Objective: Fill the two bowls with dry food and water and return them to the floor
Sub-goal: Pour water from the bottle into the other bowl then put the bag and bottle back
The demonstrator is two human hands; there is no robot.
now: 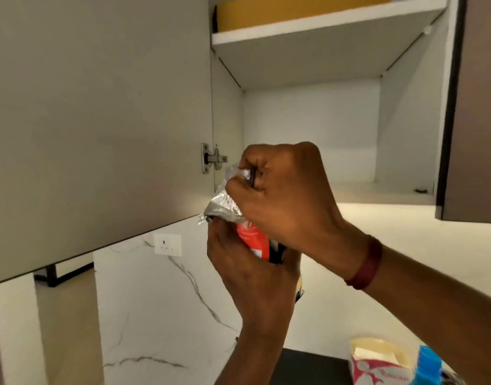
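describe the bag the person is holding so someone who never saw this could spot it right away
Start at the open wall cabinet above the marble backsplash; just in front of its lower shelf, both hands meet. The left hand grips the bag from below while the right hand pinches its crumpled top. It is the only red-orange pouch with a silvery foil top held aloft.

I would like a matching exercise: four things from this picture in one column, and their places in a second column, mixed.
Things:
1. food pouch
2. wall socket
3. yellow box
4. red wristband

Places:
A. on the upper cabinet shelf
B. on the marble wall
C. held between the left hand and right hand
D. around the right wrist

Pairs: 1-C, 2-B, 3-A, 4-D
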